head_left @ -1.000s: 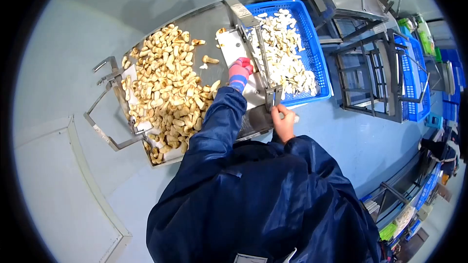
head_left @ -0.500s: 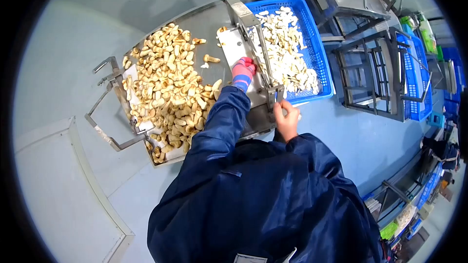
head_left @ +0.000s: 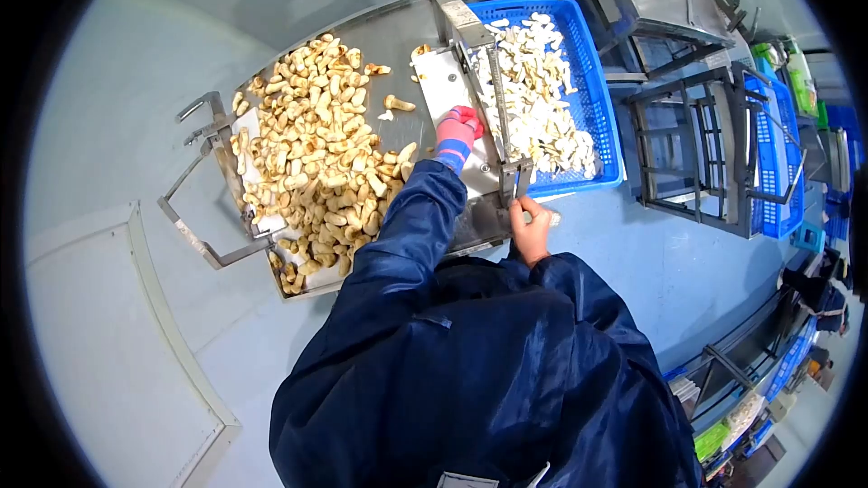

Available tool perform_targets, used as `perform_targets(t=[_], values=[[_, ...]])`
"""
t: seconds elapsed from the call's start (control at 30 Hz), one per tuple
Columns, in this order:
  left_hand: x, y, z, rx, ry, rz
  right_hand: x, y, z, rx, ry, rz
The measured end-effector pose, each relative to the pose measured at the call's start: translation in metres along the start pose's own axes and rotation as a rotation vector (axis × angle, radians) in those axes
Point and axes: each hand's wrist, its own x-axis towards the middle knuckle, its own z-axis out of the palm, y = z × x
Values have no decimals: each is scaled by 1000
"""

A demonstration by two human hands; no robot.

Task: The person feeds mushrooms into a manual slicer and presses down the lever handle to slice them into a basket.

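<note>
My left hand (head_left: 459,129), in a pink and blue glove, is closed at the white board (head_left: 444,81) beside the cutter's metal bar (head_left: 498,99). Whatever its fingers hold is hidden. My bare right hand (head_left: 530,233) is wrapped around the cutter's handle (head_left: 554,217) at the bar's near end. Left of my left arm lies a large heap of whole, brown-tipped mushrooms (head_left: 316,154) on a metal table (head_left: 393,41). One loose mushroom (head_left: 399,104) rests between heap and board. Beyond the bar, pale sliced pieces (head_left: 533,81) lie in a blue basket (head_left: 592,72).
A bent metal bracket (head_left: 212,258) juts from the table's left edge. To the right stand a metal frame (head_left: 637,140) and another blue crate (head_left: 773,140). A steel stand (head_left: 669,0) is at the upper right. A white panel (head_left: 127,343) occupies the lower left.
The view has shifted slightly. My right hand has turned a little and sits slightly lower, with the handle's pale end showing more. My left hand stays at the board.
</note>
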Motion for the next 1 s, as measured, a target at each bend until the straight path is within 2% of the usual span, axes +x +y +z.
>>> perform_targets(t=[0.13, 0.27, 0.37, 0.47, 0.5, 0.6, 0.67, 0.73, 0.77, 0.8, 0.83, 0.87, 0.9, 0.93, 0.97, 1.0], values=[[-1, -9, 9, 195, 50, 142, 0, -2, -2, 8, -22, 26], [12, -13, 10, 242, 94, 132, 3, -13, -3, 82, 36, 15], [32, -27, 3, 301, 53, 157, 19, -77, -23, 76, 33, 94], [37, -29, 3, 283, 34, 98, 17, -67, -15, 87, 82, 79], [24, -16, 6, 305, 56, 138, 9, -36, -6, 59, 96, 19], [16, -6, 14, 140, 74, -29, 2, -18, -3, -10, 58, -20], [44, -38, 5, 473, 116, 131, 0, -19, 1, 27, 61, -16], [28, -14, -1, 262, 29, 9, 3, -19, -4, 28, 36, 25], [31, -12, -8, 151, -23, -40, 0, -9, 0, 133, 1, 86], [0, 32, 0, 47, -36, -60, 0, -8, 0, 95, 63, -40], [8, 38, -15, 434, -93, 181, 1, -14, -5, 50, 69, -57], [15, 44, -30, 812, -55, 442, 1, -15, -2, 116, 115, -72], [63, 21, -68, 1063, -40, 693, 2, -16, -7, 72, 43, -28], [55, 37, -79, 1185, 123, 757, 4, -29, -18, 144, 57, -70], [45, 54, -89, 1299, 298, 799, 3, -31, -22, 213, 22, -10], [74, 35, -127, 1637, 405, 904, 4, -32, -27, 194, -2, 0]])
